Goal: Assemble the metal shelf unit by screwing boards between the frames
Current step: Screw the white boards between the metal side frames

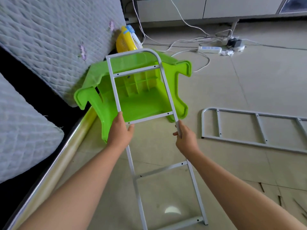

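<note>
Two hands (120, 131) (186, 136) on frame (164, 83) rails.

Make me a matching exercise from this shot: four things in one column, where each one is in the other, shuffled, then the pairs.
Things
1. held metal frame
2. second metal frame
3. green plastic stool
4. power strip

Places
A. lying flat on the floor at right
B. tipped on its side beside the mattress
C. far across the floor among white cables
D. gripped on both side rails by the left hand and the right hand

Pairs: 1-D, 2-A, 3-B, 4-C
</note>
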Demonstrator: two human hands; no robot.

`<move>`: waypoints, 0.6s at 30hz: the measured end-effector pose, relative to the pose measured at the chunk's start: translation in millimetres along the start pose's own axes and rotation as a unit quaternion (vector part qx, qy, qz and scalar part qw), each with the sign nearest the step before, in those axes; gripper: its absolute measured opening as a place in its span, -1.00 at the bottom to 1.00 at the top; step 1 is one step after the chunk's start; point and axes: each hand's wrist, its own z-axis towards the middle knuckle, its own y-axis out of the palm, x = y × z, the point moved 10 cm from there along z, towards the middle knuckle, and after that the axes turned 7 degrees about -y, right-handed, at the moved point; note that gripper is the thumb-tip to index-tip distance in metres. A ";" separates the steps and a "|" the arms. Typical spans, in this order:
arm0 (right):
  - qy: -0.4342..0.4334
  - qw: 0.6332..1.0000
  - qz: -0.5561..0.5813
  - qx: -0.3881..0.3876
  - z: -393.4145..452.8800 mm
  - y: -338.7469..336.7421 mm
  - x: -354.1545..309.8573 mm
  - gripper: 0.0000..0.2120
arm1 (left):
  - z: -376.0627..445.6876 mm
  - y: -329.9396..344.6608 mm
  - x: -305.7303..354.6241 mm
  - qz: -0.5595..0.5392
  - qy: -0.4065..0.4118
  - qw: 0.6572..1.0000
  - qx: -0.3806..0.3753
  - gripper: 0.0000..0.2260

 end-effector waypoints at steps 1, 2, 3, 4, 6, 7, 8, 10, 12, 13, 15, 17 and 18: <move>-0.002 1.000 -0.002 -0.004 3.0 2.6 -1.8 -0.44 | -0.7 4.8 -2.2 0.025 0.022 0.999 -0.020 -0.42; -0.003 1.000 -0.004 -0.014 5.9 6.4 -3.5 -0.44 | -0.9 10.8 -6.2 0.053 0.033 0.997 -0.038 -0.37; -0.007 1.000 -0.009 -0.025 10.1 9.8 -4.8 -0.43 | 0.2 15.7 -9.7 0.082 0.035 0.995 -0.049 -0.35; -0.011 0.999 -0.016 -0.038 14.0 13.3 -5.1 -0.43 | 1.2 19.6 -12.0 0.114 0.033 0.992 -0.052 -0.35; -0.018 0.997 -0.048 -0.065 19.6 18.8 -5.5 -0.44 | 2.2 22.8 -12.2 0.178 0.031 0.983 -0.035 -0.39; -0.022 0.994 -0.071 -0.081 21.0 20.9 -5.2 -0.45 | 2.0 23.4 -11.9 0.203 0.027 0.978 -0.027 -0.41; -0.026 0.991 -0.092 -0.098 21.7 22.4 -4.2 -0.45 | 1.2 23.5 -11.3 0.221 0.021 0.975 -0.022 -0.42; -0.034 0.985 -0.113 -0.125 20.7 22.7 -0.9 -0.45 | -3.3 22.4 -6.3 0.250 0.013 0.968 -0.009 -0.43; -0.037 0.982 -0.124 -0.141 16.9 18.6 5.9 -0.46 | -11.2 21.3 4.5 0.289 0.033 0.957 0.012 -0.45; -0.037 0.979 -0.133 -0.146 14.0 14.6 10.7 -0.46 | -16.5 22.6 11.8 0.303 0.052 0.951 0.019 -0.46; -0.033 0.975 -0.154 -0.157 7.3 2.7 23.6 -0.46 | -29.8 32.4 27.1 0.308 0.090 0.947 0.017 -0.47; -0.022 0.970 -0.176 -0.165 -0.6 -13.3 39.5 -0.48 | -48.5 50.0 47.2 0.292 0.128 0.948 0.002 -0.50; -0.013 0.968 -0.187 -0.165 -5.9 -23.8 48.6 -0.50 | -59.0 63.4 58.0 0.283 0.149 0.947 -0.010 -0.51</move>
